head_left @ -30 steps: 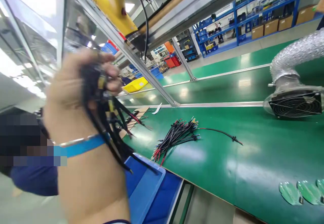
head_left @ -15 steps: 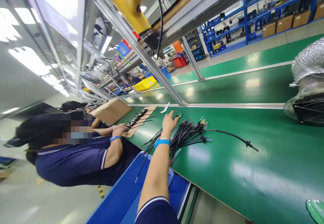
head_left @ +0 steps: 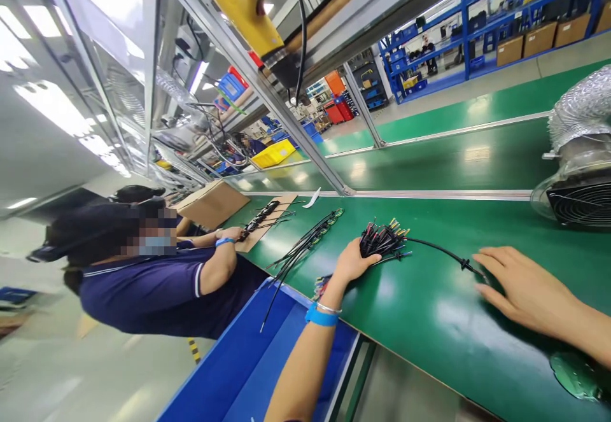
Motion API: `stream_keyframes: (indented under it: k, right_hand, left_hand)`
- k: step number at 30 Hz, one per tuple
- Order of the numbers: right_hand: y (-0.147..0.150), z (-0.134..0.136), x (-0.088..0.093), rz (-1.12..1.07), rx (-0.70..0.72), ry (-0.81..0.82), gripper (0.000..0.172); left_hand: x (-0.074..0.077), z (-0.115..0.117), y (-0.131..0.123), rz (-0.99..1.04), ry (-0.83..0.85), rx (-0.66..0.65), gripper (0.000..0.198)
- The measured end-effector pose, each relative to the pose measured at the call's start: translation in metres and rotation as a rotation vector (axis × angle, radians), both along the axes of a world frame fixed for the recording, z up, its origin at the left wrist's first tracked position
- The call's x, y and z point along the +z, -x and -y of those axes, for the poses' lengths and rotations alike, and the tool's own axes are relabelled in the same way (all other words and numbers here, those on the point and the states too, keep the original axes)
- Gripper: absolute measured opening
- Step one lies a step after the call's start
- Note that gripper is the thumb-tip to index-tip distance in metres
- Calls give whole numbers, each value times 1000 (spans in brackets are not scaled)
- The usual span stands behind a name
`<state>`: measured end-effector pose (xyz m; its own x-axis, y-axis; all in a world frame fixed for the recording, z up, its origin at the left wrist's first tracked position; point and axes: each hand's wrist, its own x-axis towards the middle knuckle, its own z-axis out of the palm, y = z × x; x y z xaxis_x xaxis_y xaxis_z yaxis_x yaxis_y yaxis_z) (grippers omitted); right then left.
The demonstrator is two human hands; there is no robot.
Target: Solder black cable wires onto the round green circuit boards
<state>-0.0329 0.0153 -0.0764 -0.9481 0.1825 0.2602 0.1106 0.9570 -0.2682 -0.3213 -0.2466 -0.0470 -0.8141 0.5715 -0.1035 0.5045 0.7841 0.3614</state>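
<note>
My left hand (head_left: 352, 261), with a blue band at the wrist, is closed round a thick bundle of black cables (head_left: 384, 239) lying on the green bench. Coloured wire ends stick out past its fingers. A single black cable (head_left: 436, 246) runs from beside the bundle to the right, with a small black fitting near its end. Around that end hovers my right hand (head_left: 518, 285), thumb and fingers apart; whether it touches the cable I cannot tell. To the left, several more black cables (head_left: 305, 240) lie in a separate group, their tails hanging over the bench edge.
A blue bin (head_left: 252, 352) stands below the bench edge. At left, a co-worker (head_left: 157, 282) handles a dark strip (head_left: 259, 220) on cardboard beside a carton (head_left: 212, 204). A fan with a foil duct (head_left: 580, 110) is at right, near a green transparent object (head_left: 575, 374).
My left hand has moved right from the separate cable group and taken hold of the bundle, which is now shifted right. My right hand has come into view at the single cable's end.
</note>
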Motion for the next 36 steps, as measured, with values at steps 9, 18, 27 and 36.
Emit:
stream_keyframes:
  k: [9,18,27,36]
  right_hand:
    - [43,-31,-15,288,-228,-58,29]
    - [7,-86,13,293,-350,-24,29]
    - [38,-79,14,246,-96,70,31]
    - [-108,-73,37,-61,-431,146,38]
  left_hand:
    - [11,-9,-36,87,-64,-260,86]
    - [27,-89,-78,313,-26,-899,58]
    - [48,-164,-76,220,97,-1136,34]
    - [45,-150,-94,33,-29,-997,48]
